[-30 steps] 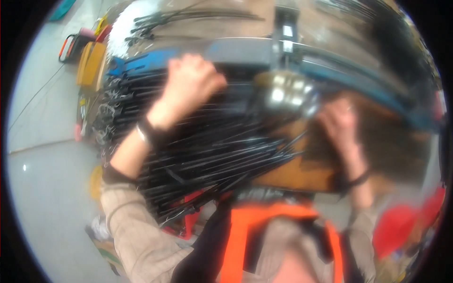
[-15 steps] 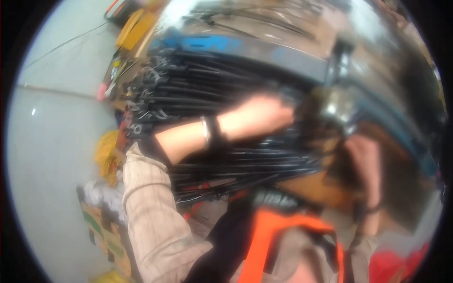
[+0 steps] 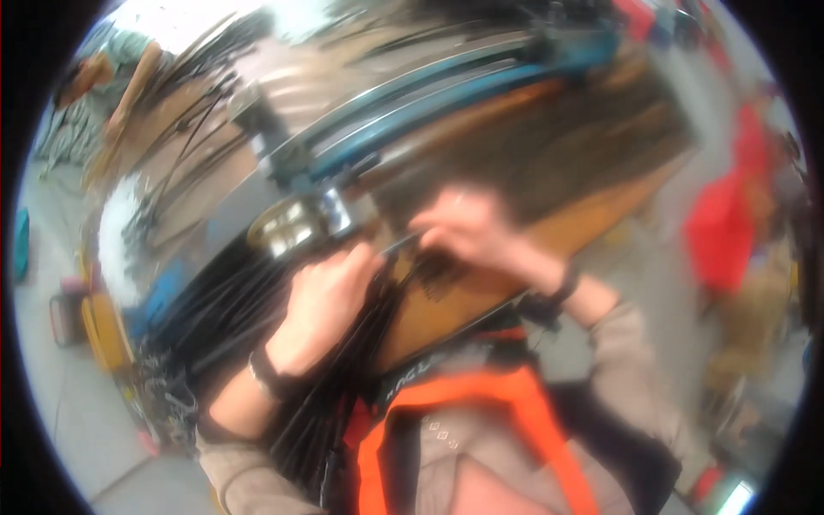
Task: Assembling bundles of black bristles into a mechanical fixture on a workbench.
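Many long black cables [image 3: 245, 300] lie in a bundle along the left of the bench. My left hand [image 3: 326, 296] is closed over them, beside a shiny round metal machine part [image 3: 287, 227]. From its fingers a short length of thin dark cable [image 3: 397, 247] sticks out to the right. My right hand [image 3: 472, 225] has its thumb and fingers pinched at the other end of that length, over the brown bench top [image 3: 446, 302]. Motion blurs the right fingers, and the left palm hides its part of the cable.
A blue metal rail [image 3: 412, 116] runs along the bench beyond my hands. Another person [image 3: 103, 81] is at the far left. A yellow box [image 3: 105, 330] stands at the left edge, and something red [image 3: 725, 232] hangs at the right.
The view has swung to the right. My right hand has come up from low beside the machine part and met the left at the cable end. The left hand has moved nearer the metal part.
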{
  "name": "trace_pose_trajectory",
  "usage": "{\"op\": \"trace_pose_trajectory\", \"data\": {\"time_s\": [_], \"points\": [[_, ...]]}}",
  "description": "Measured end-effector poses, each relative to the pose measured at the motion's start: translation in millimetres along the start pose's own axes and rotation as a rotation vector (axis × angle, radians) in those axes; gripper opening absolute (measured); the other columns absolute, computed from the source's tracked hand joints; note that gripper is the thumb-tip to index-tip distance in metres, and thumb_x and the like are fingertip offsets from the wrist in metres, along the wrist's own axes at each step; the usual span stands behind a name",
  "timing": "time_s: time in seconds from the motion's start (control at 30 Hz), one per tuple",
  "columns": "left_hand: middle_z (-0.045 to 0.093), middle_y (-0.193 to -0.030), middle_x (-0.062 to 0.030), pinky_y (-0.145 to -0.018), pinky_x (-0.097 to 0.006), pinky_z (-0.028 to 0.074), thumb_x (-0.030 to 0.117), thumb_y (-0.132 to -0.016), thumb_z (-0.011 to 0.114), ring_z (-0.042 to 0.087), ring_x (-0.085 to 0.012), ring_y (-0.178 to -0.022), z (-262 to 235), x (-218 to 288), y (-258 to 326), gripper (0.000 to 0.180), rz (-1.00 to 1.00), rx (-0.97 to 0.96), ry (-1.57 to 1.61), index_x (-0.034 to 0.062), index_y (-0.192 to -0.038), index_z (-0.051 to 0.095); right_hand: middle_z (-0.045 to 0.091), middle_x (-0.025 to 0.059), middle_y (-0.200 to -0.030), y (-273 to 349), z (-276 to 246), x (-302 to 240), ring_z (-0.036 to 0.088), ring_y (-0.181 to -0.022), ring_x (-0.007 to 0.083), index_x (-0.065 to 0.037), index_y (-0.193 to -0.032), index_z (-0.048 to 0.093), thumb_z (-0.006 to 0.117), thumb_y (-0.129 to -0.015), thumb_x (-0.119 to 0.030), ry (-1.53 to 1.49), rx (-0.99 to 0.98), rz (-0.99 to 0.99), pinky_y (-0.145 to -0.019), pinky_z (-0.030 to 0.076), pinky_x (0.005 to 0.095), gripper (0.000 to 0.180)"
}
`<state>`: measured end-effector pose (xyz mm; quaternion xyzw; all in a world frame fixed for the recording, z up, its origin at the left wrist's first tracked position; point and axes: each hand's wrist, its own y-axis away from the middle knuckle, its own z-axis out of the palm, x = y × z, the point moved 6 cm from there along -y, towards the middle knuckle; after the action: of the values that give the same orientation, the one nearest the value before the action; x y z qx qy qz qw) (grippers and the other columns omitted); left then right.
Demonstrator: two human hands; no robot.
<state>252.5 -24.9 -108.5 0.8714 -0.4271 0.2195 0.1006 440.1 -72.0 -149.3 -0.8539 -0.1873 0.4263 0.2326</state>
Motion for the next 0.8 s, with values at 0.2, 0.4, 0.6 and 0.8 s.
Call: {"op": "trace_pose_trajectory", "data": {"time_s": [0.2,0.4,0.6,0.8], "points": [[0.061,-0.07,-0.02,-0.056,-0.048,0.048,0.015,-0.095,0.057,0.06,-0.0426,-0.063,-0.5,12.6,-0.9,0.011,-0.056,-0.212,-0.153,0.0064,-0.088,0.055,0.06,0.0083,-0.075,14.9,17.2,-6.4,0.061,-0.069,0.0242,-0.009,-0.125,0.059,0.07,-0.078,-0.014,0.207,-0.171,-0.321,-0.056,0.052,0.0365,0.049],[0.063,-0.077,-0.0217,-0.062,-0.048,0.049,0.011,-0.093,0.057,0.062,-0.042,-0.071,-10.4,33.3,-33.2,0.007,-0.004,-0.246,-0.047,0.005,-0.091,0.057,0.063,0.0094,-0.087,5.1,-9.7,-6.2,0.064,-0.076,0.0263,-0.009,-0.136,0.052,0.069,-0.078,-0.013,0.142,-0.149,-0.269,-0.061,0.055,0.0364,0.06],[0.059,-0.083,-0.0169,-0.063,-0.044,0.05,0.003,-0.088,0.058,0.062,-0.0363,-0.074,-74.5,58.2,-91.8,0.032,0.259,0.112,-0.301,0.0072,-0.119,0.059,0.07,0.0129,-0.101,-4.7,-111.8,90.4,0.069,-0.085,0.0268,-0.009,-0.125,0.062,0.075,-0.082,-0.018,0.347,0.264,0.046,-0.071,0.058,0.0348,0.047],[0.054,-0.075,-0.0101,-0.059,-0.04,0.049,0.001,-0.083,0.058,0.059,-0.0299,-0.071,-42.8,80.0,-134.5,0.045,0.505,0.076,-0.475,0.0069,-0.127,0.054,0.071,0.012,-0.097,4.5,-161.7,118.5,0.07,-0.076,0.0259,-0.011,-0.119,0.066,0.076,-0.081,-0.022,0.549,0.353,0.008,-0.066,0.057,0.0351,0.04]]}}
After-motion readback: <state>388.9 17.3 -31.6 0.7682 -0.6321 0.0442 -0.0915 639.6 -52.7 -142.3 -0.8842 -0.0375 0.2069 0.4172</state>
